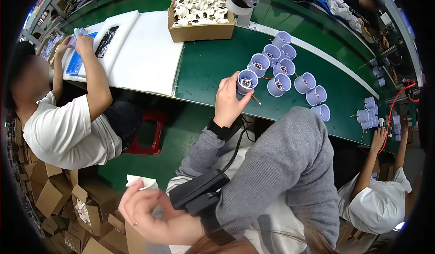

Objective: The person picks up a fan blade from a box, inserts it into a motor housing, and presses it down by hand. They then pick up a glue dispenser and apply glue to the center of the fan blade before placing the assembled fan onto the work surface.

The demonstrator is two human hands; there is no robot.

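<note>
My left hand (230,101) is wrapped round a lavender plastic cup-shaped housing (247,85) at the near edge of the green bench. Inside the housing sits a small metallic part, and a thin wire with a light tip lies beside it. Low on the left, away from the bench, my right hand (156,215) pinches a white curved piece (141,181) between its fingers. My right arm bends across my body. Several more lavender housings (279,85) with parts inside stand close by, to the right of my left hand.
An open cardboard box (201,34) of white plastic parts stands at the back, near a white stand (244,0). White foam sheet (149,50) covers the bench on the left. Co-workers sit at left (68,122) and right (376,199). Cardboard boxes (90,208) crowd the floor.
</note>
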